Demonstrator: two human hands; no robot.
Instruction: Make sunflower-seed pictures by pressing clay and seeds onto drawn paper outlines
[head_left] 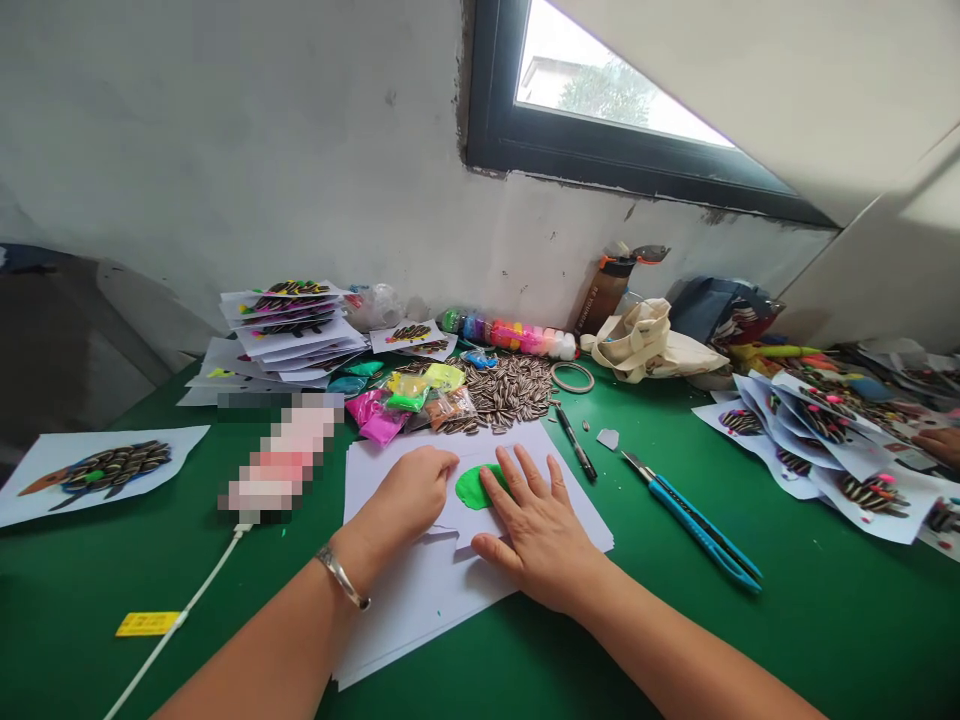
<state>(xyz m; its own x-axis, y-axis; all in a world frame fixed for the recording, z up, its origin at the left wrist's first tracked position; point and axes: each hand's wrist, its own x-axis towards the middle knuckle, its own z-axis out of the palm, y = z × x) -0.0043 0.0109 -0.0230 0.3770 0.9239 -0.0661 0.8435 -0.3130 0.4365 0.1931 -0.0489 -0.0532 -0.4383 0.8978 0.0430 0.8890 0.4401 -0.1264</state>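
Observation:
A flattened oval of bright green modelling clay (474,488) lies on a white sheet of paper (466,540), on top of a larger paper stack (397,620). My right hand (540,520) rests flat with fingers spread, its fingertips over the right side of the clay. To the left of the oval, my left hand (409,492) is closed, fingers curled over the paper. Whatever its fingers may hold is hidden. Sunflower seeds (517,388) are heaped just beyond the paper, beside coloured clay packets (409,390).
A black pen (576,445) and a blue-handled utility knife (694,520) lie at right. Seed-decorated pictures are stacked at far left (292,335) and right (825,440). A tape roll (572,377), cloth bag (645,345) and bottle (604,290) stand behind. A white cable (202,590) crosses the left.

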